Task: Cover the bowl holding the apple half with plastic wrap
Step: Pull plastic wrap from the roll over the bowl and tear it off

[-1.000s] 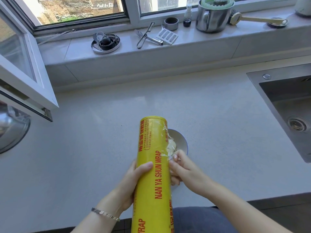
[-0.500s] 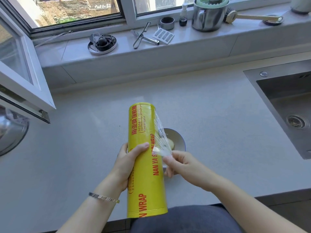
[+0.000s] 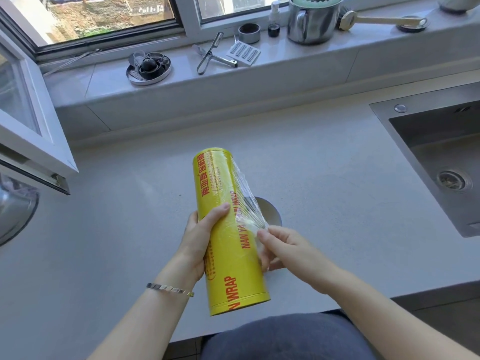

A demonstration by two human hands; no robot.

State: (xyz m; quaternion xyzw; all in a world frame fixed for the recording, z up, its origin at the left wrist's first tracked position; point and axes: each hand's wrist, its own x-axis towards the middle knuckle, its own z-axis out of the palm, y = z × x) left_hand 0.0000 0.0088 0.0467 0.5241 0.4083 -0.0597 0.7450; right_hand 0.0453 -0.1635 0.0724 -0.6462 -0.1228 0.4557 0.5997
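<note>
Bowl (image 3: 270, 211) on counter (image 3: 130, 229), mostly hidden behind the yellow wrap roll (image 3: 228, 229); apple half not visible. Left hand (image 3: 200, 235) wrapped around the roll, fingers (image 3: 218, 211) curled onto its front, holding it raised and tilted. Right hand (image 3: 283, 242) pinches the clear film edge (image 3: 249, 203), stretched off the roll's right side; fingertips partly blurred by film.

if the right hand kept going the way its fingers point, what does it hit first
Most likely the yellow wrap roll: the right hand points left toward it, pinching the loose film. The bowl lies below that line, though depth is unclear.
</note>
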